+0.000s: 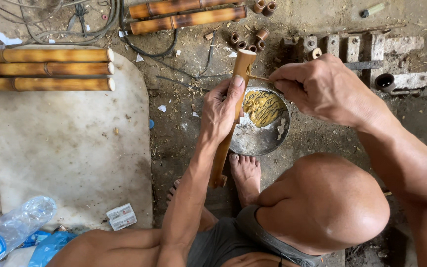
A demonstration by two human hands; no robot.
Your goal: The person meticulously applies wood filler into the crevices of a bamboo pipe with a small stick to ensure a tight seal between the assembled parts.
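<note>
One bamboo tube [231, 118] is gripped mid-length, fingers closed, by the left hand [221, 111], its foot on the ground; a thin stick [259, 77] is pinched by the right hand [324, 89] above the glue dish [253, 143]; stiff, light, probably smooth-skinned.

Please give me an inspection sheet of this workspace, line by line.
Surface: dirt floor strewn with shavings; pale slab to the left.
Job's things: bamboo tube held upright; thin stick at its top; round dish of yellow paste below.
Clutter: three bamboo poles on the slab, short bamboo rings, plastic bottle.
Hands: left hand grips the tube; right hand pinches the stick.
Cables: dark wires at the top.
Surroundings: grey blocks at the upper right.
</note>
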